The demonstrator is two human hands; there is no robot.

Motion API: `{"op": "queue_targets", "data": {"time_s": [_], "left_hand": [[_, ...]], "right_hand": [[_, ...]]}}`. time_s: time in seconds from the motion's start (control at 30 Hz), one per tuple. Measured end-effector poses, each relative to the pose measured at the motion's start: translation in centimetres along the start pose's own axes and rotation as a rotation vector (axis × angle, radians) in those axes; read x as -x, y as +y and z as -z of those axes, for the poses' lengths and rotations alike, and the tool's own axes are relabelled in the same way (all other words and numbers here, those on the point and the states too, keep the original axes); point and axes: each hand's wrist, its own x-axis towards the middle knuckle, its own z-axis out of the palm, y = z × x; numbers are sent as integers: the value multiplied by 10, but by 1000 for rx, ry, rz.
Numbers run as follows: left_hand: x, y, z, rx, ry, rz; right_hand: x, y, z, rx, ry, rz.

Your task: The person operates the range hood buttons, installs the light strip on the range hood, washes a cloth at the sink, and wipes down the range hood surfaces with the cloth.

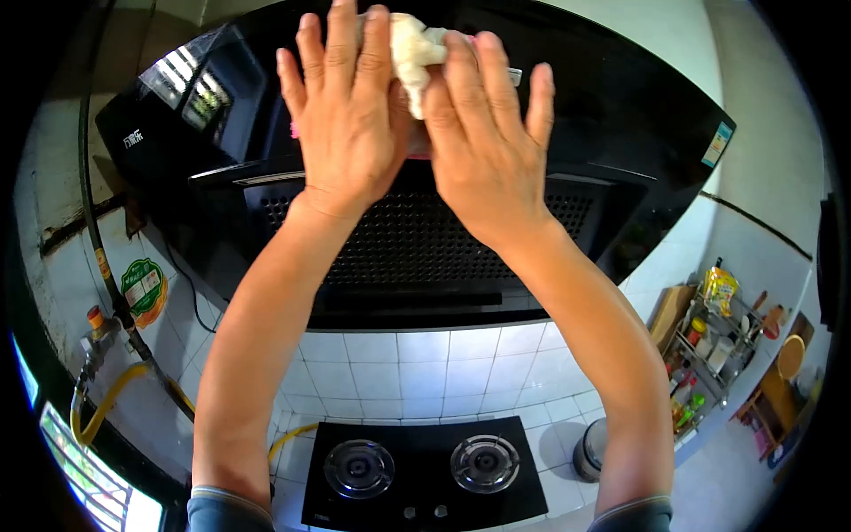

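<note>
Both my hands are raised against the black glass front of a range hood (620, 106). My left hand (347, 115) lies flat with its fingers stretched out and spread. Beside it, my right hand (487, 133) is also flat, its fingers pointing up and the outer one apart. A crumpled cream cloth (410, 58) bulges out between the two hands. Small pink bits show by the left thumb-side wrist area and behind the right fingertips. My palms hide most of what lies under them, so the cloth's full extent cannot be seen.
Below the hood stands a black two-burner gas stove (425, 496) against white tiles. A gas pipe with a yellow hose (111, 403) runs along the left wall. At right are a lidded pot (591, 448) and a rack (709, 355) crowded with bottles and utensils.
</note>
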Motion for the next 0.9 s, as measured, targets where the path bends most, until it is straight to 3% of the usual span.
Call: {"op": "queue_targets", "data": {"time_s": [0.1, 0.13, 0.27, 0.4, 0.53, 0.77, 0.87, 0.9], "left_hand": [[-8, 36, 3, 50, -180, 49], [-14, 49, 8, -39, -144, 27], [-2, 80, -18, 88, -58, -147], [9, 107, -17, 162, -156, -256], [20, 118, -17, 428, -230, -281], [26, 122, -11, 780, -104, -190], [21, 107, -8, 716, -5, -216], [16, 95, -2, 683, 57, -241]], "right_hand": [[23, 26, 14, -56, -34, -82], [31, 32, 18, -107, -43, -128], [61, 45, 37, -236, -179, -243], [90, 50, 41, -330, -156, -304], [105, 57, 39, -360, -81, -306], [85, 60, 36, -475, 104, -396], [75, 72, 35, -321, 73, -403], [64, 71, 32, -333, 210, -356]]}}
